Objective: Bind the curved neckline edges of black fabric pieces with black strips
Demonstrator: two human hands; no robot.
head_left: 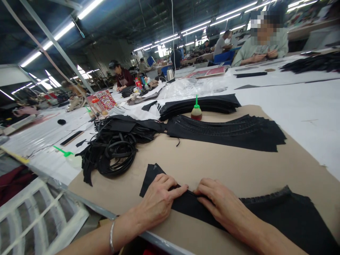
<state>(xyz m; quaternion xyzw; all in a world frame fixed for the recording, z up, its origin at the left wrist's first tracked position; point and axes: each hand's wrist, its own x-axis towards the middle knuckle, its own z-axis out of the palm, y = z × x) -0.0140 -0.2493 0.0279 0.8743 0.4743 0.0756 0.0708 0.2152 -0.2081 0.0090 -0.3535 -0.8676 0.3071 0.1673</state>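
While I press along the near edge of the black piece (289, 214), my left hand (159, 200) and right hand (217, 203) lie side by side on it, forefingers almost meeting. Both rest palm down with the fingers loosely bent, neither one clasped round anything; what the fingertips do underneath I cannot make out. The piece lies near me on the brown card sheet (212, 164). Its left corner pokes out beyond my left hand, its middle is covered by my hands and wrists, and its right end runs off the frame, so its full outline is lost. A thin bracelet (112, 236) circles my left wrist.

Farther off on the card lies a fanned row of black pieces (228, 132), its single layers too dark to count. Just behind it stands a small bottle with a green nozzle (196, 111), with a second dark stack (202, 104) beyond. To the left lies a tangle of black straps (117, 148), its loops impossible to separate. At the far right a person in a pale top (262, 47) sits partly cut off.
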